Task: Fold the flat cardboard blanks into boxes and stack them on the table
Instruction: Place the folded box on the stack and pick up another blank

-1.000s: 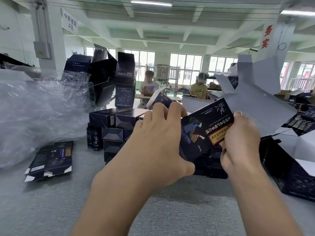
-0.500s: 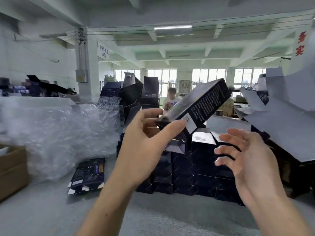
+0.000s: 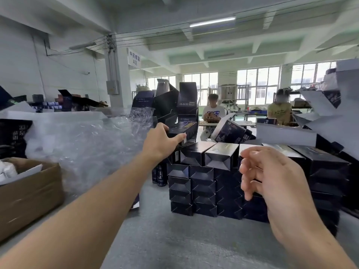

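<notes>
My left hand [image 3: 160, 141] is stretched forward, shut on a folded dark box [image 3: 184, 130], holding it at the top left of the stack of folded dark boxes [image 3: 202, 183] on the grey table [image 3: 174, 239]. The box lies roughly level, just above the stack's upper row. My right hand [image 3: 266, 175] hovers in front of the stack's right half, fingers apart and holding nothing. A tilted dark box [image 3: 231, 133] rests on top of the stack behind.
Crumpled clear plastic wrap [image 3: 87, 148] fills the left. A brown carton [image 3: 29, 193] stands at the near left edge. Taller dark display boxes [image 3: 174, 101] rise behind the stack. White unfolded blanks [image 3: 330, 121] pile up at the right. Two people sit at a far table.
My left hand has carried the folded box forward and down to the stack's top left. My right hand has stayed open, off the box. The camera has tilted and moved closer.
</notes>
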